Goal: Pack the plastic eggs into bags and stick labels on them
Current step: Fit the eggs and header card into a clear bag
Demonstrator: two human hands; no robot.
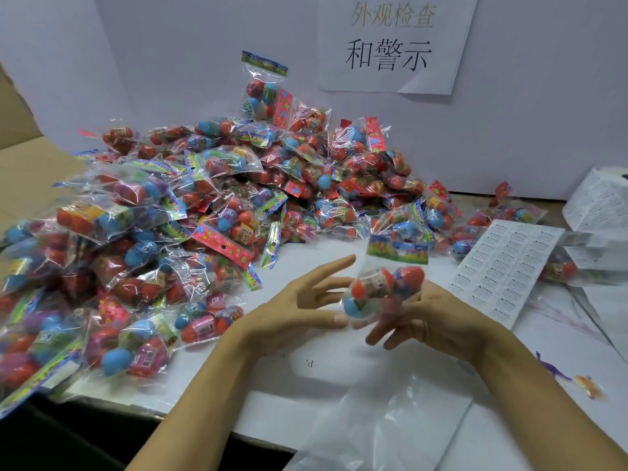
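While the head view is the only one given, it shows both hands raised over the white table [339, 348] with one bag of eggs [385, 288] between them. The right hand [431, 317] carries the bag from beneath and behind, fingers spread and lightly bent around it; the left hand [306, 300] is open, its fingers straight and fanned, the tips just beside the bag's left end. A sheet of labels [503, 266] lies just beyond the right hand, and a roll of labels [598, 202] sits farther out on that side. Left of the left hand spreads a heap of filled bags [176, 232].

To do this step well, I would judge, the bag wants turning so a flat, uncreased face lies upward, the eggs settled below the header card, before a label is peeled and pressed down smoothly from one edge.

Motion blur smears the bag and the right fingertips, so I cannot tell whether a label is already on it. Label print is unreadable. A clear plastic sheet [390, 426] near the wrists runs off the bottom edge.
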